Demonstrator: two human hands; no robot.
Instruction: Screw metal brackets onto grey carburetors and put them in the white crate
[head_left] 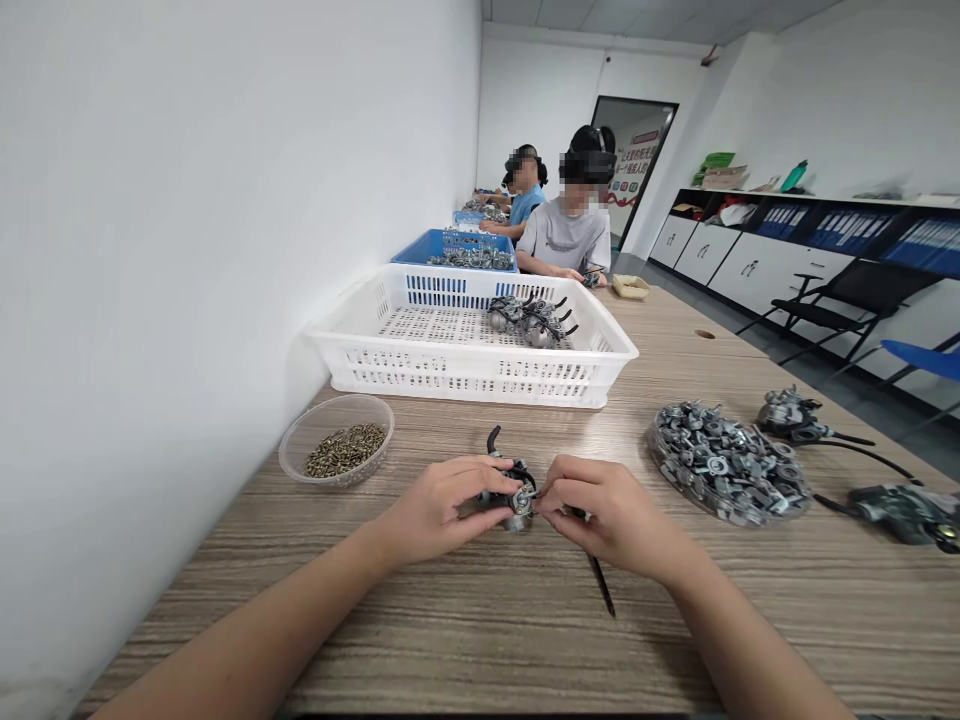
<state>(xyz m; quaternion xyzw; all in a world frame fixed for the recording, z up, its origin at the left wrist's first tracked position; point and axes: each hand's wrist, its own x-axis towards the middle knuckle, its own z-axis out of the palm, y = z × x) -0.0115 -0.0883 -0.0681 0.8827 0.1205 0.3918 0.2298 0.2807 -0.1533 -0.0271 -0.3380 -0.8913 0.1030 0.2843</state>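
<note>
Carburetor-like metal part [511, 492], small, grey and black with a curved black lever at its top, sat just above the wooden tabletop at the near centre, held between my two hands. My left hand [435, 505] was closed round its left side, fingers wrapped over the body. My right hand [607, 510] pinched at the round silver fitting on the part's front face, thumb and forefinger closed on something tiny that I could not make out. A slim dark tool [602, 587], like a screwdriver, ran down out of the right palm and along the pale striped wood table [465, 640].

I judged the step in hand to be seating a small fastener or washer on that fitting. The next move would call for a steady left hold while the right fingers aligned the piece squarely.

Further left stood a clear round plastic bowl of small brass-coloured screws [339, 452], near the white wall. To the right lay a clear shallow dish heaped with grey metal washers and nuts [726, 472], and beyond it two more dark assemblies with trailing cables [795, 415]. Behind the part stood a white slotted plastic crate [469, 345] holding a few similar parts, then a blue crate [450, 248]. Two other people [566, 225] sat farther down the same table, at work on their own pieces.
</note>
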